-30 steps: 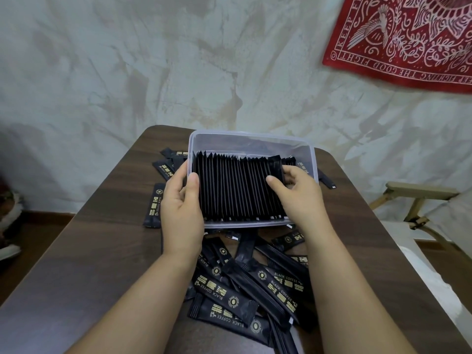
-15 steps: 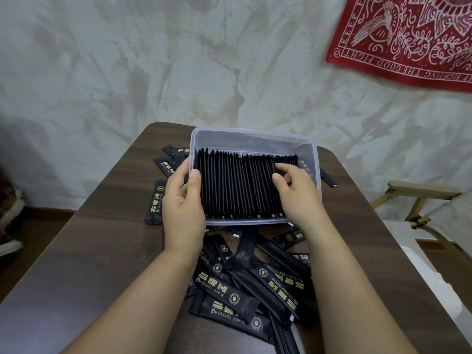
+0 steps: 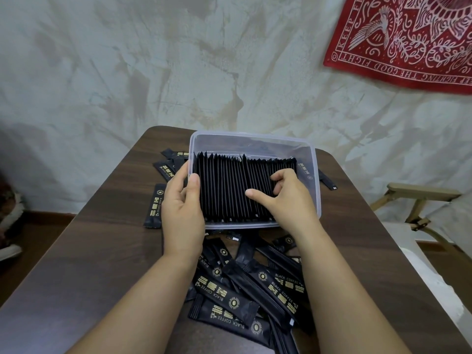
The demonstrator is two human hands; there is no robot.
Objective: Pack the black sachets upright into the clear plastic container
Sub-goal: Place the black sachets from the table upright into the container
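- The clear plastic container lies between my two hands, and I'd have it pinned for this step. My left hand grips its left wall, thumb hooked over the rim and the other fingers outside, mostly hidden from me.
- The packed row of black sachets stands on edge inside, running from beside my left thumb to under my right fingers. It fills most of the width, with a bare strip past my fingertips along the far wall.
- My right hand is curled on the right end of that row. Its fingers bend over the sachet tops and the thumb stretches left, clamping a bundle between them.
- I judge the job here is squaring that bundle against the rest. I'd press evenly leftward toward the braced wall, so the tops level out and nothing tips.
- One flat sachet leans just right of my right fingertips against the container's right wall. I'd stand it up before the gap closes.
- Beyond my fingertips rises a pale mottled wall.
- The dark wooden table spreads under both forearms.
- A red printed cloth hangs high to the right of my right hand.
- Part of a wooden chair stands well off to the right.
- The loose pile of sachets waits behind my wrists, nearer me than the container.
- A single sachet lies flat just outside my left knuckles.
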